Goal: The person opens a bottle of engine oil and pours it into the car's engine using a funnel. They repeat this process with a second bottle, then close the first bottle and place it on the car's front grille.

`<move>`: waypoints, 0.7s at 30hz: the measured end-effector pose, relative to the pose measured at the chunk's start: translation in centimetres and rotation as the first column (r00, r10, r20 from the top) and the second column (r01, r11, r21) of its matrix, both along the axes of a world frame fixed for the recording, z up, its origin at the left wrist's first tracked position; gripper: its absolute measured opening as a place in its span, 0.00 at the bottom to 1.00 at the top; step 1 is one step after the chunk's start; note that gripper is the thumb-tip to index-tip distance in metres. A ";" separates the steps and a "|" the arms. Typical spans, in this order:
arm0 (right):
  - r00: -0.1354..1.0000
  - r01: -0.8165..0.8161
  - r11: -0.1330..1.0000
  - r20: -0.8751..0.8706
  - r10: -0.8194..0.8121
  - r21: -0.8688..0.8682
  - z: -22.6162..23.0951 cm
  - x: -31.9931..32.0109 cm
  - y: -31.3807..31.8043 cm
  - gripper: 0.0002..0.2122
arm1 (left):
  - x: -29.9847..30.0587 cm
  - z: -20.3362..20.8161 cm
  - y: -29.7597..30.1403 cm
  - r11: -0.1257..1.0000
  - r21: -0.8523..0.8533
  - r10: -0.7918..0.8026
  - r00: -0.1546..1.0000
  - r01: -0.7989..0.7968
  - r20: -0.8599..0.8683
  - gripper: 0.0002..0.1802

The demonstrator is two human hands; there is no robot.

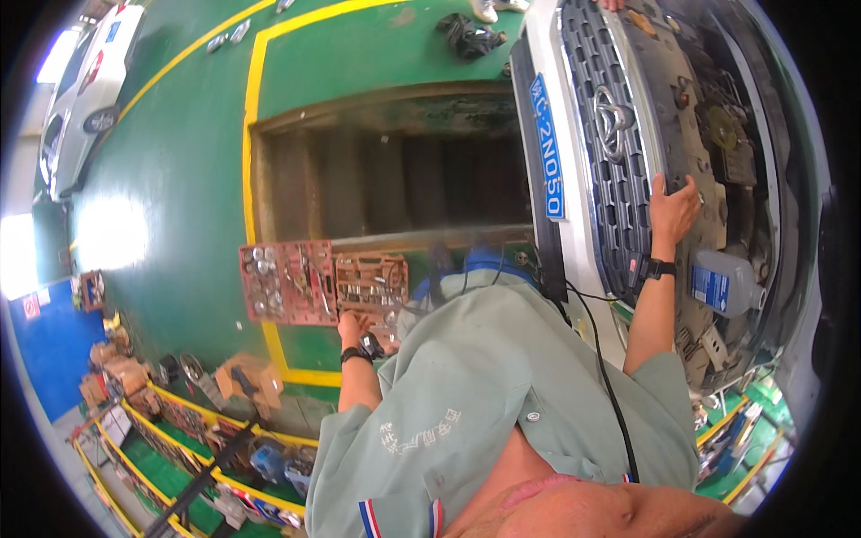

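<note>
My left hand (352,328) is low on the left, at the near edge of an open reddish tool case (285,307). Its fingers look apart, and I make out nothing between them. Sockets and other metal tools (372,294) fill the right half of the case, while wrenches and round metal pieces lie in the left half. My right hand (674,213) rests on the top edge of the car's front grille (619,179), thumb and fingers spread. Beside that forearm, a translucent jug with a blue label (725,283) stands in the engine bay.
A deep pit (386,184) opens in the green floor ahead, bordered by yellow lines. A black cable (603,359) runs past my body. Another person's hand (612,4) touches the car's far side. Yellow-edged racks (193,403) hold parts at lower left. A white car (90,99) stands far left.
</note>
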State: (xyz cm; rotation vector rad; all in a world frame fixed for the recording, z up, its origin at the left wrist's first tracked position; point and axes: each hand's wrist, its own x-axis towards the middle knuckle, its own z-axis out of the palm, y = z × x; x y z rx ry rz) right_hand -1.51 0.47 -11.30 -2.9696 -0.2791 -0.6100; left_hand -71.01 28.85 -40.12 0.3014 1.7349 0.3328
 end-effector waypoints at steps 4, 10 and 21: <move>1.000 -0.020 1.000 0.018 0.020 -0.006 -0.4 0.5 -0.3 0.35 | -0.2 1.5 -1.8 0.965 -0.017 0.261 0.962 -0.261 0.073 0.07; 0.997 -0.061 0.998 0.049 0.061 -0.003 -0.5 0.6 -0.4 0.35 | 0.2 5.0 -4.3 0.985 0.144 0.095 0.995 -0.096 0.015 0.10; 0.990 -0.100 0.995 0.104 0.099 0.000 -0.9 0.8 -0.8 0.33 | -0.1 10.3 -6.6 0.970 0.192 0.161 0.986 -0.151 -0.035 0.07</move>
